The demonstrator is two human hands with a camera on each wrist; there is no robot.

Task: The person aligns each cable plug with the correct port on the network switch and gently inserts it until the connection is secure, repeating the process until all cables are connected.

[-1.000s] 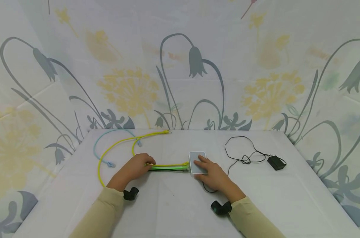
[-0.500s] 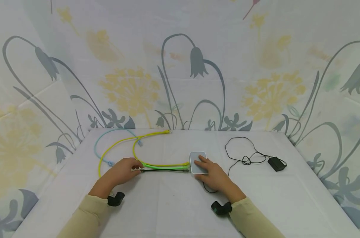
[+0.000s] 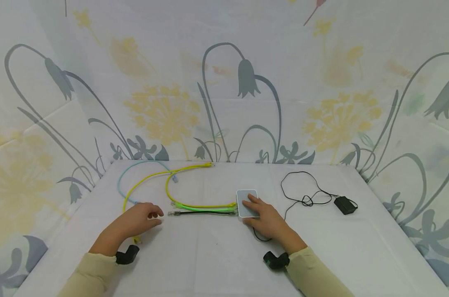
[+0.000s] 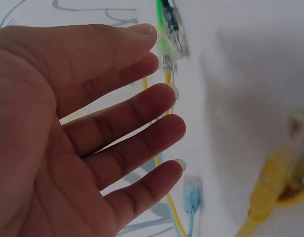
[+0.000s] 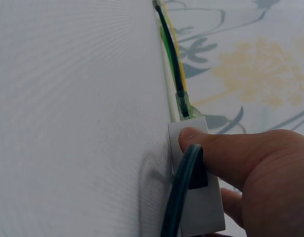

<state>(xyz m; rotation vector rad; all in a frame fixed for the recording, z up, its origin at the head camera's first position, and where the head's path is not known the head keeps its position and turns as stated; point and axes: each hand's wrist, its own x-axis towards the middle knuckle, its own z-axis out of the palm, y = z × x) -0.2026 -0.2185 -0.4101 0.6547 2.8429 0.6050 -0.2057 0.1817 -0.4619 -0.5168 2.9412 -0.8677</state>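
Note:
My left hand (image 3: 135,218) is raised a little over the table, left of the cable ends, and holds nothing. Its fingers are spread and relaxed in the left wrist view. My right hand (image 3: 270,222) grips a small white network switch (image 3: 243,196) with a grey top: the thumb presses its near side, the other fingers lie across the top. A black network cable (image 3: 206,213), a green one (image 3: 191,208) and a yellow one (image 3: 202,206) run left from the switch's left side. A dark power cord (image 5: 180,197) enters the side under my thumb.
A light blue network cable (image 3: 135,162) curves at the back left, crossed by yellow cable. Near my left wrist lies a yellow cable plug (image 3: 136,239). The black power adapter (image 3: 345,205) rests at the right with its knotted cord (image 3: 298,171). A flower-printed cloth (image 3: 224,103) hangs behind.
My left hand has moved left, off the black, green and yellow cables, uncovering the free ends of the black and green ones. My right hand stays on the switch.

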